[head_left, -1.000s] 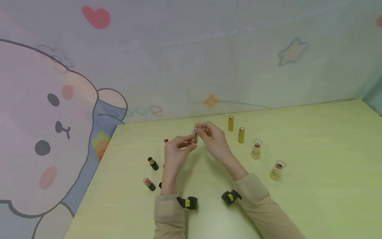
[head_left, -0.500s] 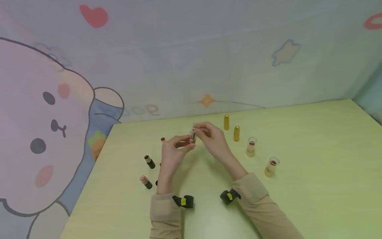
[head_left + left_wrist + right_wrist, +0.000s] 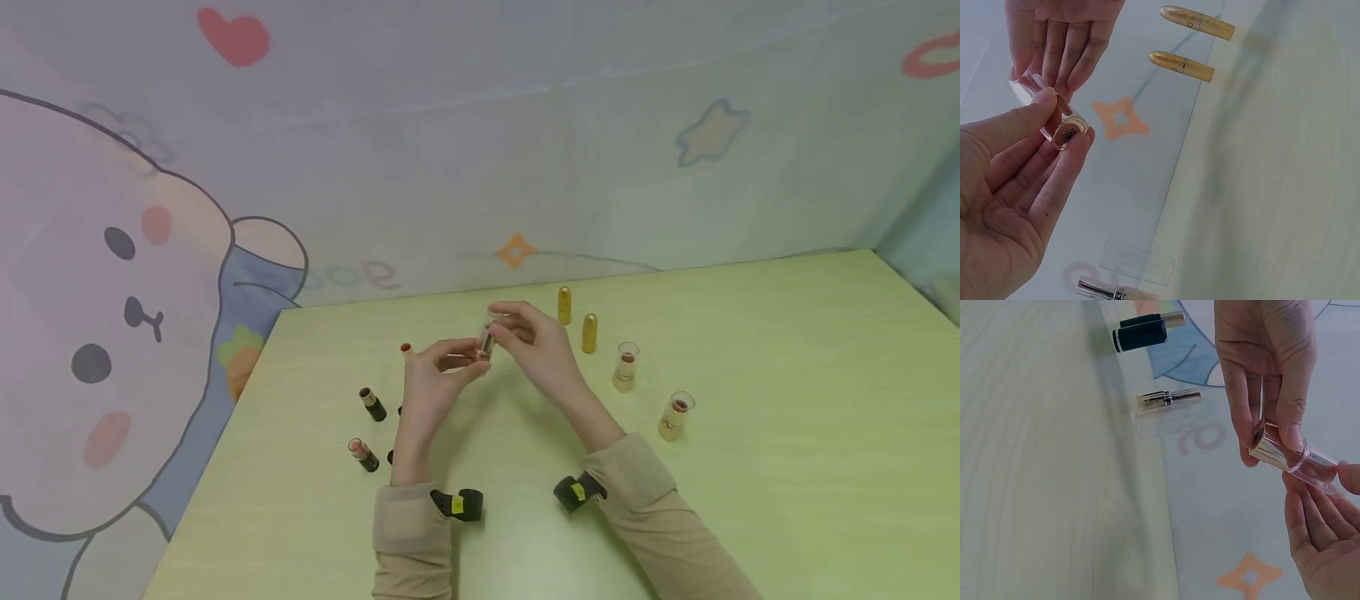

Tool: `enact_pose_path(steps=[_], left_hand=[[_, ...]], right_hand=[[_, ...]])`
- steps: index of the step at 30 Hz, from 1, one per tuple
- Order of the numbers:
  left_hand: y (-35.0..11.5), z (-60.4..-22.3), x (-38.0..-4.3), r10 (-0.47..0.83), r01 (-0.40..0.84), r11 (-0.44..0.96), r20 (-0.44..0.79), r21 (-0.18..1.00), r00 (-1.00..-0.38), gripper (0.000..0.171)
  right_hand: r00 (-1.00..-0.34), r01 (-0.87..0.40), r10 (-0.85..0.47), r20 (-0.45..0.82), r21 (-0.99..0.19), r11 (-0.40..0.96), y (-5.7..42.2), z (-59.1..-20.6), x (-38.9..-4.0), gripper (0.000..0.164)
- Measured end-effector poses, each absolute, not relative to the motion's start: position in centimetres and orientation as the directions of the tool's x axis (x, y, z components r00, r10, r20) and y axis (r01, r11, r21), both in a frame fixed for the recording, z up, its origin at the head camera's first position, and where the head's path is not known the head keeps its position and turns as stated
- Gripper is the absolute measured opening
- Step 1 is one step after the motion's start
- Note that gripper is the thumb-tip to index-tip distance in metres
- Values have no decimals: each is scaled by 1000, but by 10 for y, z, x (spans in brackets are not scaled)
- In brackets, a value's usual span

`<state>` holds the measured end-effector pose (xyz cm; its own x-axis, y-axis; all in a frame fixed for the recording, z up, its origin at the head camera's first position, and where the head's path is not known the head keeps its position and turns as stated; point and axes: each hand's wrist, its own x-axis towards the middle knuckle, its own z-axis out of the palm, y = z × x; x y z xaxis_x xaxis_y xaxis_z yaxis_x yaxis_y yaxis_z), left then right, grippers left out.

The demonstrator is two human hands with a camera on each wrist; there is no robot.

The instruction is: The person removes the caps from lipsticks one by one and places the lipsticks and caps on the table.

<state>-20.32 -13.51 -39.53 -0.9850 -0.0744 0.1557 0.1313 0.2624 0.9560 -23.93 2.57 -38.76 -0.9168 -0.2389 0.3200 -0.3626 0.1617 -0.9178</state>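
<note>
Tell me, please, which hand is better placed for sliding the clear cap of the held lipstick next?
Probably the right hand: it already pinches the clear cap, while the left hand grips the gold base and could hold it steady.

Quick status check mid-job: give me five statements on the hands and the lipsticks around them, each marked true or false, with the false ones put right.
1. The left hand grips the held lipstick by its gold base. True.
2. Only one hand is on the held lipstick. False: the right hand grips its clear end.
3. Two clear-topped gold lipsticks stand nearer the person than the two gold tubes. True.
4. The gold tubes lie on their sides. False: they stand upright.
5. Black-bottomed lipsticks are on the table to the left of the left hand. True.
</note>
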Motion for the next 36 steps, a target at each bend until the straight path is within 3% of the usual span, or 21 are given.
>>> enact_pose_path(steps=[9,17,36], left_hand=[[-126,-372,-184,-48,133,277,152,952,-987,30],[-134,-400,-199,-52,131,273,151,953,-987,29],[-144,-404,-196,1,160,299,168,941,-986,30]], right_hand=[[-923,-344,-237,302,-925,162,35,-388,-234,31],[-922,-342,-242,303,-929,142,38,-384,-230,32],[-908,-368,-268,323,-919,138,46,-371,-223,30]])
